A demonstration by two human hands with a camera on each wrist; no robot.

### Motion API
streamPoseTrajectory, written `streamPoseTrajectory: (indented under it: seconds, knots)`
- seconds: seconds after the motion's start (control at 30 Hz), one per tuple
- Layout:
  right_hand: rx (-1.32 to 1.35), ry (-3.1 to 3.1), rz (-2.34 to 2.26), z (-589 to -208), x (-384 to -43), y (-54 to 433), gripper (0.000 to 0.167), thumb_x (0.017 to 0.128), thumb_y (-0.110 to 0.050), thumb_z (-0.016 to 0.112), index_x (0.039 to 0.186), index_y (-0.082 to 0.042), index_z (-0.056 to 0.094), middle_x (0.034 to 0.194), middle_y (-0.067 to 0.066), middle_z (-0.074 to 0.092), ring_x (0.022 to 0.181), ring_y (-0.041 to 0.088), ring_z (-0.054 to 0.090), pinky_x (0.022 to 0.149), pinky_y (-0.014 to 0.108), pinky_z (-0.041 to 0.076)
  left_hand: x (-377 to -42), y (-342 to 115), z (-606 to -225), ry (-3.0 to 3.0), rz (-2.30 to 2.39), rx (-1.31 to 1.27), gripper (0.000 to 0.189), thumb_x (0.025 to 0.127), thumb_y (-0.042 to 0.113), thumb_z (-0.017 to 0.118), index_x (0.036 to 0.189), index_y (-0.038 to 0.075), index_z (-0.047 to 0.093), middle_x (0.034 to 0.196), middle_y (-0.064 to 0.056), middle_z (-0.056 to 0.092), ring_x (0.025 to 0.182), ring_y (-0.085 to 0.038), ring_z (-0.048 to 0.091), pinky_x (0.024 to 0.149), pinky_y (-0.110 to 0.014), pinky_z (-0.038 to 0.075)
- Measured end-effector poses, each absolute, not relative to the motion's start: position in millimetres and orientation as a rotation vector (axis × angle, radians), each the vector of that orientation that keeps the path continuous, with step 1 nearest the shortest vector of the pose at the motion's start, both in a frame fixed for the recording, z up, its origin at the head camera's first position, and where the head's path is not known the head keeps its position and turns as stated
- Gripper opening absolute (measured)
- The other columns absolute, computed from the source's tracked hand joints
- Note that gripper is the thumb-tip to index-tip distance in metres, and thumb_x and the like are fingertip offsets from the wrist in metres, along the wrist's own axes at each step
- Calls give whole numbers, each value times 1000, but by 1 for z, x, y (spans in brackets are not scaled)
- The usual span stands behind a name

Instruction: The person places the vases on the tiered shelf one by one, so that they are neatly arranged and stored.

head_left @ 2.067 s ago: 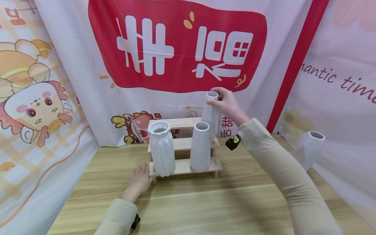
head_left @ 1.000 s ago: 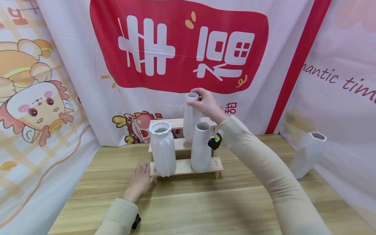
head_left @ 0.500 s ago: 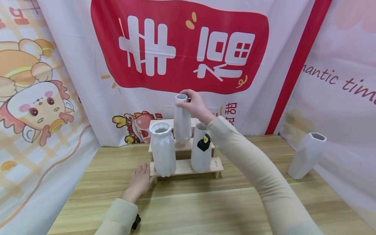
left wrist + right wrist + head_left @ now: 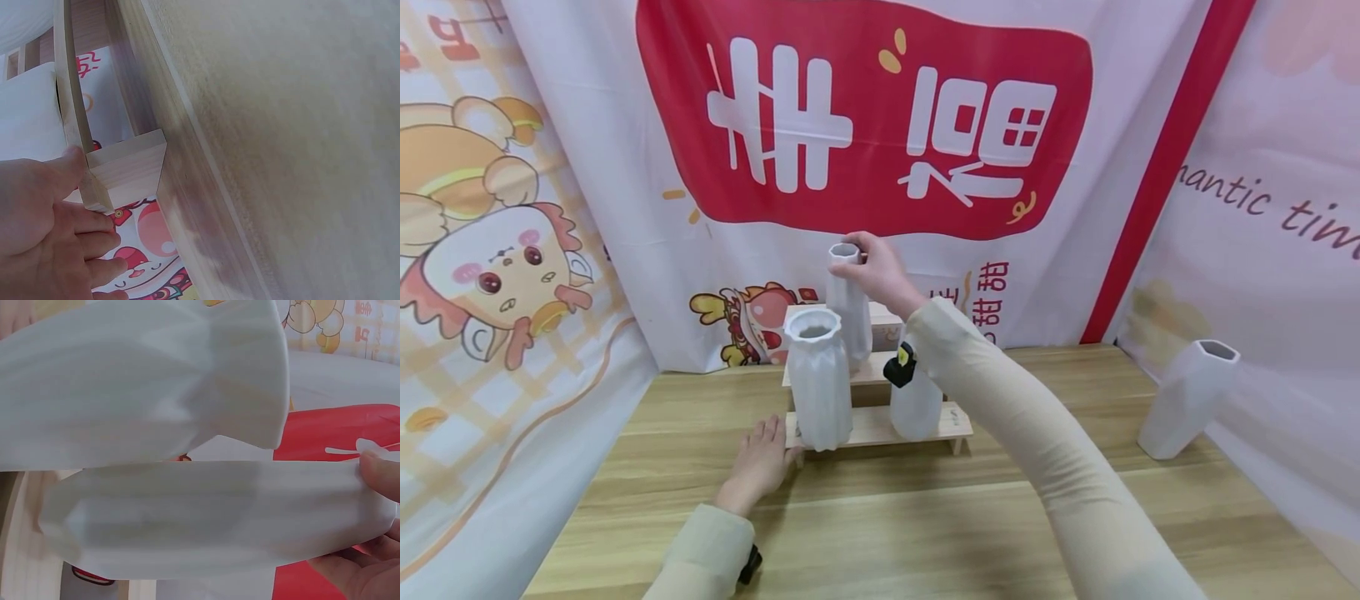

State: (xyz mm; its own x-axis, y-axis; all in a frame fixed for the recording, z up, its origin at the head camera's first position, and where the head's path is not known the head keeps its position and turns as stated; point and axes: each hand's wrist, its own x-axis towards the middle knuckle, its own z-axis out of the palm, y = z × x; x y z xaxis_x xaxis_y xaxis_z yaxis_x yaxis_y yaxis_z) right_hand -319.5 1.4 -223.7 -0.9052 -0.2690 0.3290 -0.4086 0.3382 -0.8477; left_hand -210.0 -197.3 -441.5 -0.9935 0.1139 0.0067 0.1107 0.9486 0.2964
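Right hand (image 4: 876, 271) grasps the slim faceted vase (image 4: 847, 293) just below its mouth, thumb on the near side, fingers round the far side; probably a top hold so the body hangs straight down and clears its neighbours. Vase is upright over the middle tier of the three-tier wooden stand (image 4: 876, 427); base hidden in head view, so can't tell if it touches the plank. Left hand (image 4: 758, 462), lower left of that grip, holds the front plank's end between thumb and index finger, likely to steady the light frame. Fluted vase (image 4: 820, 392) is below and in front of the grip, on the front plank: deep vertical folds, pinched neck, wavy flared rim. Tapered vase (image 4: 917, 412), below and right of the grip, shares that plank, top half blocked by the sleeve; body looks smooth. Geometric vase (image 4: 1187, 400), well apart to the right, on the tabletop (image 4: 887, 533): angular planes, polygonal mouth. All four white, matte, likely ceramic, so hard and smooth under the fingers. Stand is pale plain wood, thin flat planks; tabletop has streaky wood grain. Red-and-white printed cloth (image 4: 880, 167) hangs behind the grip.
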Motion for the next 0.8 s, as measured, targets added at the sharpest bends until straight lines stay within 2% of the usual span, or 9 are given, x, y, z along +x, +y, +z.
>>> streamPoseTrajectory:
  seconds: [0.4,0.8]
  knots:
    - [627,-2464,1637,-230,-326,-14,39,84,-18,69,120,-11,54,111,2,56,91,19,54,77,31,50,-211,-198,-444,3080,494,157,63,97,26,47,137,-16,24,142,-33,21,130,-49,16,104,-59,11]
    - [665,-2493,1612,-235,-327,-28,36,84,-18,69,116,-10,55,107,2,57,90,18,55,76,28,50,-211,-199,-442,3069,476,159,63,97,27,46,138,-15,23,142,-33,20,130,-48,15,104,-59,10]
